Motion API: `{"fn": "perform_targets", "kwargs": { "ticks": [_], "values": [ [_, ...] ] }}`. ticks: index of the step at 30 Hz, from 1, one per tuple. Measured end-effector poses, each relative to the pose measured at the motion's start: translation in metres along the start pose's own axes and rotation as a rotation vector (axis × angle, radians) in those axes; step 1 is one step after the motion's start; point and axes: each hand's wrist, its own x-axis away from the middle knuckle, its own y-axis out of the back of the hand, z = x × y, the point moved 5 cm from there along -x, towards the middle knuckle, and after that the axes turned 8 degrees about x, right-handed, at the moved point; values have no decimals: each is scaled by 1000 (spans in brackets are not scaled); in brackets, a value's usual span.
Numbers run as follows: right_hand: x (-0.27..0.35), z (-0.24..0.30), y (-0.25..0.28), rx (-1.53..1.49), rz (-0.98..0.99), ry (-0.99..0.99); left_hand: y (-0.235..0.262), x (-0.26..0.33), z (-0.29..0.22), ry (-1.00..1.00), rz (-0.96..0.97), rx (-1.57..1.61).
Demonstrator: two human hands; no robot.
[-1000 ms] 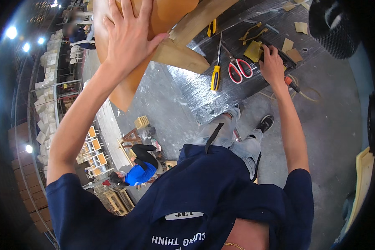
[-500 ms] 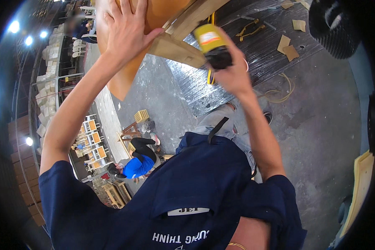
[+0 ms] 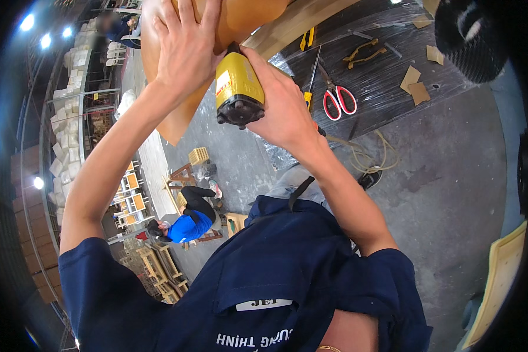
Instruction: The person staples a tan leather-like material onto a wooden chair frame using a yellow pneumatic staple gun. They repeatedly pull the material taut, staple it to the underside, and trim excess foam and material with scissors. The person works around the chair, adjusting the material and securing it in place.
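Two hands, head view: left hand (image 3: 188, 50) flat, fingers spread on tan upholstered panel (image 3: 240, 17) at frame top; right hand (image 3: 281, 105) wrapped around yellow power tool (image 3: 236, 88), nose against panel. Beyond, on dark plastic-wrapped tabletop (image 3: 387, 88): red-handled scissors (image 3: 337, 97), yellow-handled screwdriver (image 3: 309, 88), cardboard scraps (image 3: 415, 85).

A small rectangular red-and-white label (image 3: 223, 84) sits on the side of the yellow power tool body (image 3: 236, 88); its print looks too blurred to make out.
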Motion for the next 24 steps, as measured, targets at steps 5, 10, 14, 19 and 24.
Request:
{"fn": "perform_targets", "kwargs": {
  "ticks": [5,10,14,19,24],
  "values": [
    [-2,4,4,63,13,-56,3,-2,-2,-8,-16,-172],
    [7,1,-2,128,-14,-13,-24,9,19,-84,-159,-170],
    [52,-48,41,76,-95,13,-19,7,13,-34,-216,-40],
    [224,-141,142,578,-39,-471,-47,46,-57,-14,-364,247],
    [411,-166,202,704,-221,-805,-219,207,-213,78,555,1231]
  ]
}}
